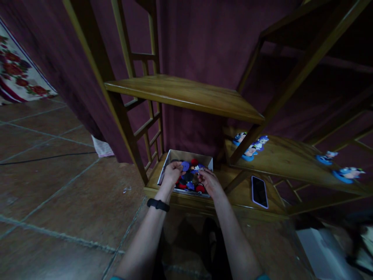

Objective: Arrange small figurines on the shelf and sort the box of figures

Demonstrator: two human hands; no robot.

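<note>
My left hand (173, 171) is over the left side of an open cardboard box (201, 156), its fingers closed on a round purple disc (185, 166) that looks like a figurine base. At the right side of the box, my right hand (208, 181) pinches a small white and purple figurine (197, 168). Inside the box lie several red, dark and blue pieces, among them a red round piece (200, 188). The fingers partly cover these pieces, so their exact kinds are hard to make out.
The box stands on the bottom board of a wooden shelf (180, 93). Right of it lies a phone (259, 192). Small figurines on blue bases, one of them a figurine (348, 174) at far right, stand on a higher board. A cable (52, 158) crosses the tiled floor.
</note>
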